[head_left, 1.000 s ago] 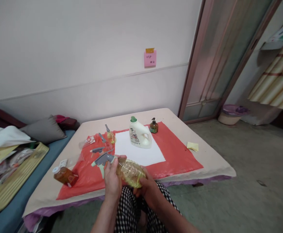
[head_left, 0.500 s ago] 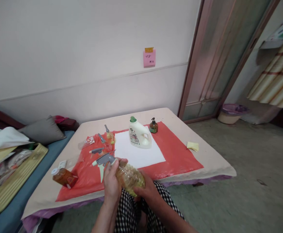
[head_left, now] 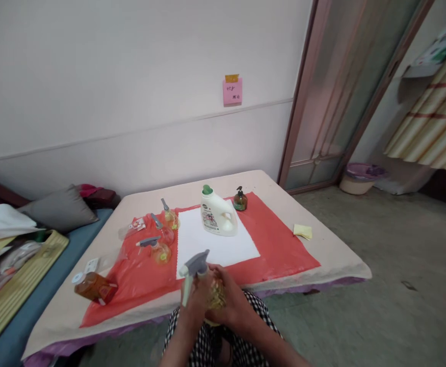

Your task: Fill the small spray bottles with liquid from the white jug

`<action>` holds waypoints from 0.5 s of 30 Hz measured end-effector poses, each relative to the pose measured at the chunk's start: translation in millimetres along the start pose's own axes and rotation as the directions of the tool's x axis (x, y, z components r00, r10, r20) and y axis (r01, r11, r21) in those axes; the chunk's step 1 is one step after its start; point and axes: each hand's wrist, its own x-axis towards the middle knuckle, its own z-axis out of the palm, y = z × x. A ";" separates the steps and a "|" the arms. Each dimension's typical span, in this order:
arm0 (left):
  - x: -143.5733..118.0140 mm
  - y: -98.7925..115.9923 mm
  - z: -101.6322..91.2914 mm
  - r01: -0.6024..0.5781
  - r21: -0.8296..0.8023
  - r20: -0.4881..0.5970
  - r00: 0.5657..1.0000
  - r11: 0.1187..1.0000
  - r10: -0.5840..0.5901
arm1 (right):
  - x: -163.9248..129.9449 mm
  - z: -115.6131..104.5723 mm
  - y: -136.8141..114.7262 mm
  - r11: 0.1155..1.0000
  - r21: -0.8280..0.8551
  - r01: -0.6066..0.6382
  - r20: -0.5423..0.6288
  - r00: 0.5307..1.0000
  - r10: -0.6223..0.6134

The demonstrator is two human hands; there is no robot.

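Note:
A clear spray bottle [head_left: 217, 295] with a grey spray head and pale trigger is held over my lap, close to the table's front edge. My left hand [head_left: 199, 295], a little blurred, wraps round its upper part just below the spray head. Around the bottle's body closes my right hand [head_left: 233, 305]. Yellowish, crinkled contents show through the plastic between the hands. The head points left, and the bottle stands nearly upright. Past the hands, a white jug [head_left: 218, 214] with a green cap rests on a white sheet [head_left: 192, 244].
Several other spray bottles, one of them nearest me [head_left: 161, 252], are on the left of the red cloth [head_left: 146, 280]. An amber bottle [head_left: 96, 288] lies at the front left. A brown pump bottle [head_left: 240, 200] stands behind the jug, and yellow notes [head_left: 303, 231] lie at the right.
The spray bottle has turned from lying tilted to nearly upright and come closer to me. Both hands have drawn together around it. The view has shifted slightly.

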 end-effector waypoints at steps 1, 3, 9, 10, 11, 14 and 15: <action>-1.3 -5.7 2.4 -0.024 0.061 0.039 0.999 0.998 0.021 | 0.3 -2.0 4.2 0.998 -0.061 0.016 -0.030 0.999 -0.018; -1.0 -17.4 4.7 -0.067 0.179 0.117 0.992 0.981 0.047 | 1.2 -10.0 16.1 0.985 -0.173 0.003 -0.108 0.994 -0.022; 14.7 -73.7 -28.3 -0.223 0.433 0.173 0.971 0.873 0.163 | 30.5 -80.5 44.5 0.931 -0.348 -0.108 -0.399 0.916 -0.043; 16.8 -86.4 -39.2 -0.243 0.487 0.164 0.969 0.839 0.185 | 41.4 -98.2 45.2 0.916 -0.382 -0.123 -0.469 0.880 -0.077; 18.0 -99.0 -50.1 -0.263 0.521 0.153 0.965 0.812 0.214 | 53.8 -116.9 45.0 0.907 -0.400 -0.131 -0.509 0.855 -0.101; 16.3 -130.9 -75.6 -0.313 0.541 0.077 0.943 0.780 0.325 | 99.0 -175.5 43.4 0.886 -0.442 -0.141 -0.587 0.793 -0.167; 14.6 -138.2 -80.1 -0.313 0.553 0.006 0.928 0.773 0.372 | 116.1 -194.7 43.5 0.874 -0.461 -0.152 -0.620 0.760 -0.195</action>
